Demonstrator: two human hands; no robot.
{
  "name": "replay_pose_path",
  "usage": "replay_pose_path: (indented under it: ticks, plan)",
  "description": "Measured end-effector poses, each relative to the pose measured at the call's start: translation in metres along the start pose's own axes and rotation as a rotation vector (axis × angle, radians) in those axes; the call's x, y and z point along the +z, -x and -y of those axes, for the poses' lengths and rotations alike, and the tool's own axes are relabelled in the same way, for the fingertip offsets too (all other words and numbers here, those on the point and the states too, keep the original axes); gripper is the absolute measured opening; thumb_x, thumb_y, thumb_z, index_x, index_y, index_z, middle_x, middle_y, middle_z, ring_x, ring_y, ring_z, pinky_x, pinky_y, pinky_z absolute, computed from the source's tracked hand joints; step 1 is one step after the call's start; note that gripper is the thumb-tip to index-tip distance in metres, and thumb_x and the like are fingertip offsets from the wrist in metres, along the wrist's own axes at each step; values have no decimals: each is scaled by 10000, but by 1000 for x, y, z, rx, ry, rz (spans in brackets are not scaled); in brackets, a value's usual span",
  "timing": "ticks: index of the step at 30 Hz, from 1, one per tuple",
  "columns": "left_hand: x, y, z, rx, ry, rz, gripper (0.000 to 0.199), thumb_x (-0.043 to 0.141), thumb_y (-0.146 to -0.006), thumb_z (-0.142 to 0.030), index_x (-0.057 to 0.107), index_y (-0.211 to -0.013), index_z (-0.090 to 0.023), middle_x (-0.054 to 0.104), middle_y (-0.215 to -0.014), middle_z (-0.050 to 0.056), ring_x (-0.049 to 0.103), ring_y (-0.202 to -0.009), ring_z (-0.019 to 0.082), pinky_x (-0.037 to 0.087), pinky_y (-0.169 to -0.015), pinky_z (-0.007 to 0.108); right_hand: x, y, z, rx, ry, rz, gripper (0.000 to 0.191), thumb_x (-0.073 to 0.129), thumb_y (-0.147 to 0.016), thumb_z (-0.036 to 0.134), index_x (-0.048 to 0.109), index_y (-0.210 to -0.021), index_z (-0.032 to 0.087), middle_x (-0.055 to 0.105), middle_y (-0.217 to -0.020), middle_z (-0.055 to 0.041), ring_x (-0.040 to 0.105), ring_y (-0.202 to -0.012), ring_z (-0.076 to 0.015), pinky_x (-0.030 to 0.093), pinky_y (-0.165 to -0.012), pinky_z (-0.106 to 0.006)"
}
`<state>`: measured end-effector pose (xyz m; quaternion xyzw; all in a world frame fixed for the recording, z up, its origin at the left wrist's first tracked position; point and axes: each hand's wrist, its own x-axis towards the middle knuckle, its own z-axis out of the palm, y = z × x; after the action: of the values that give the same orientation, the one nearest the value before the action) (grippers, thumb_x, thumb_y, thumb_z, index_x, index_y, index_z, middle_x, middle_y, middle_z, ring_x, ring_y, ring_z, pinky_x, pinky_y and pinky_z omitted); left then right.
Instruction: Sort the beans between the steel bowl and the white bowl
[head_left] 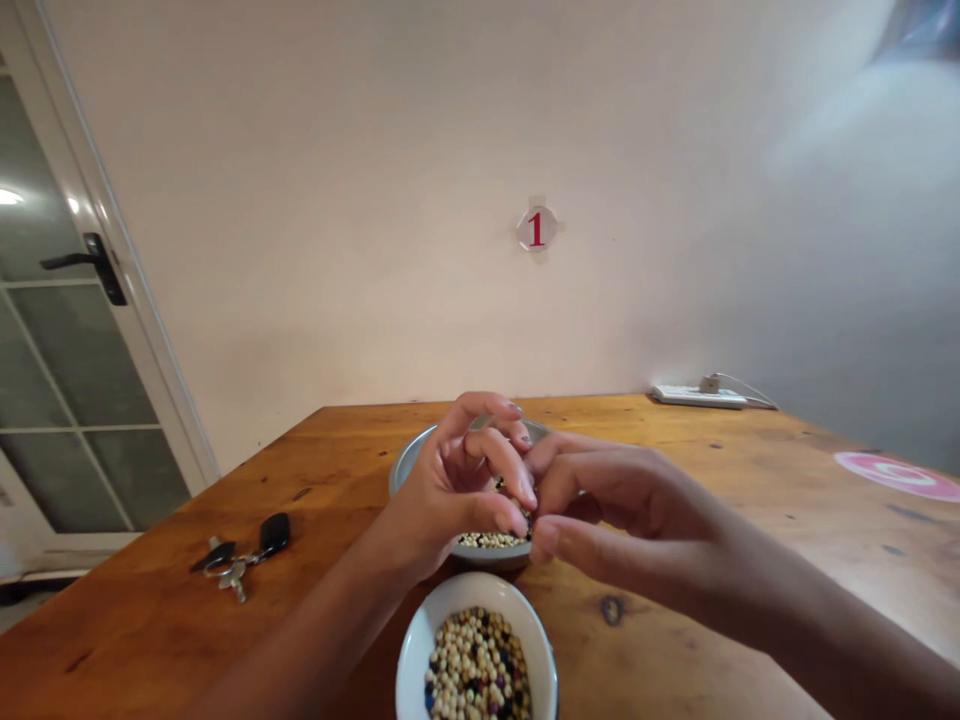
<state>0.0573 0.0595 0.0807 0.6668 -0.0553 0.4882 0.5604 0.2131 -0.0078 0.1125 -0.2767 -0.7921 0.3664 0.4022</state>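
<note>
My left hand (pixel 469 475) and my right hand (pixel 615 500) meet fingertip to fingertip above a grey metal bowl (pixel 409 462). Thumb and fingers of each are pinched close together; anything between them is too small to make out. Pale and dark beads (pixel 491 540) show in the metal bowl, which my hands partly cover. Nearer to me stands a white bowl (pixel 414 640) holding cream beads (pixel 476 660) mixed with dark ones.
Keys with a black fob (pixel 274 534) lie at the left on the wooden table (pixel 330 470). A white power strip (pixel 697 397) with a cable sits at the back right edge. A pink round sticker (pixel 896 475) is at the right.
</note>
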Motion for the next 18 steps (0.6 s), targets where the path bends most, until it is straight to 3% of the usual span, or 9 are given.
replay_pose_path:
  ticks: [18]
  plan:
    - [0, 1, -3, -68, 35, -45, 377, 748, -604, -265, 497, -883, -242, 554, -577, -66, 463, -794, 93, 370, -769, 202, 4, -2, 0, 94, -9, -27, 180, 548, -795, 277, 598, -669, 159, 551, -761, -14, 522, -747, -114, 420, -655, -241]
